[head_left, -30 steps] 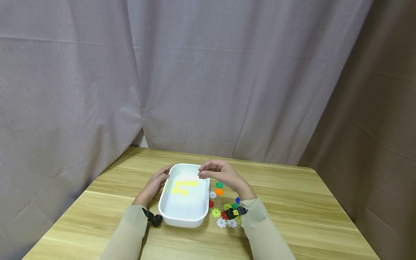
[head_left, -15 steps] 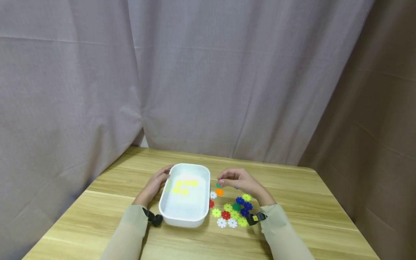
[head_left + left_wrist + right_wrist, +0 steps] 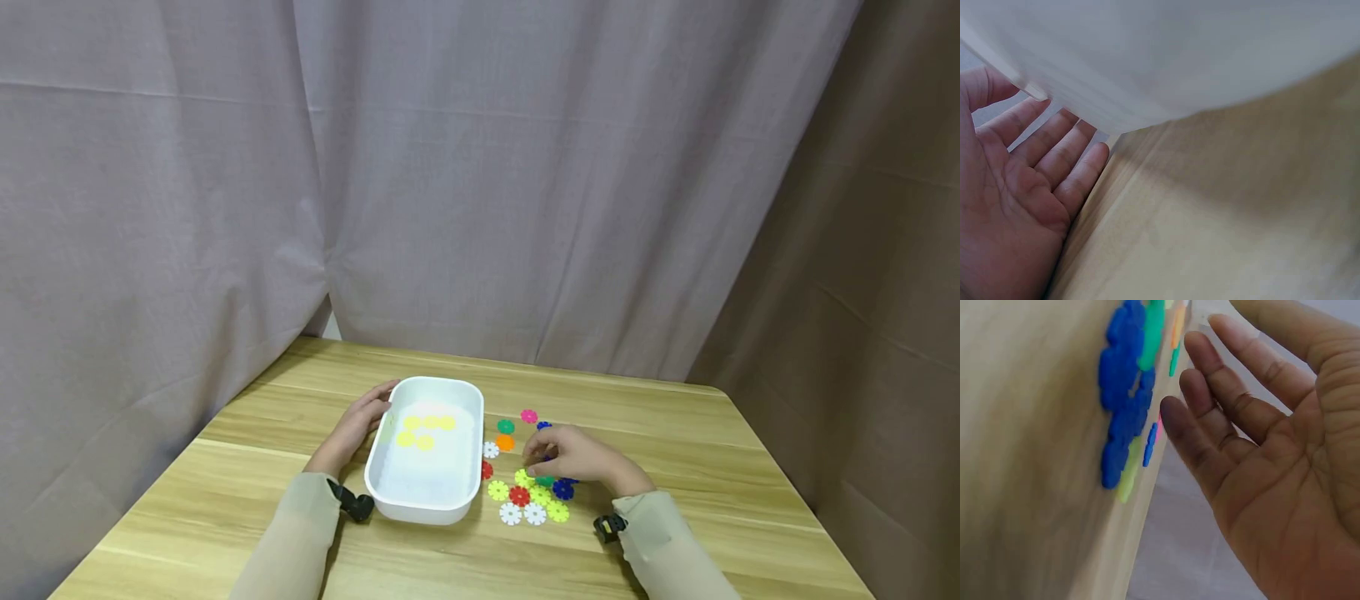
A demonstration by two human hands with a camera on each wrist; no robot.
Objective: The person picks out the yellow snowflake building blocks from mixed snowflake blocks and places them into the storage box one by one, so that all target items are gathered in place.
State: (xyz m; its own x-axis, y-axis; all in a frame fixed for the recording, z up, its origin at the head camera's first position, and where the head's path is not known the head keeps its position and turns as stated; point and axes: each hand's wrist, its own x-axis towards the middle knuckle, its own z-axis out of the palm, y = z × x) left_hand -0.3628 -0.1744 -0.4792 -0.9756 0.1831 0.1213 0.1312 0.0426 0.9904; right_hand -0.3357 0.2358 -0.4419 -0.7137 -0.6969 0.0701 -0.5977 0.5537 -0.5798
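Note:
My left hand rests along the left side of a white tray. In the left wrist view its fingers are extended beside the tray's outer wall. Several yellow discs lie flat inside the tray. To the right, my right hand hovers over a group of notched plastic discs, near a yellow-green disc and partly covering some blue ones. The right wrist view shows that hand with loosely bent fingers and nothing between them, above the blue discs.
Around the right hand lie a pink disc, a green disc, an orange disc, a red disc, a white disc and others. They lie on a wooden table, with a grey curtain behind it.
My right hand has moved from above the tray's right rim rightward and down over the discs, uncovering the pink disc. The left hand and tray stay nearly where they were.

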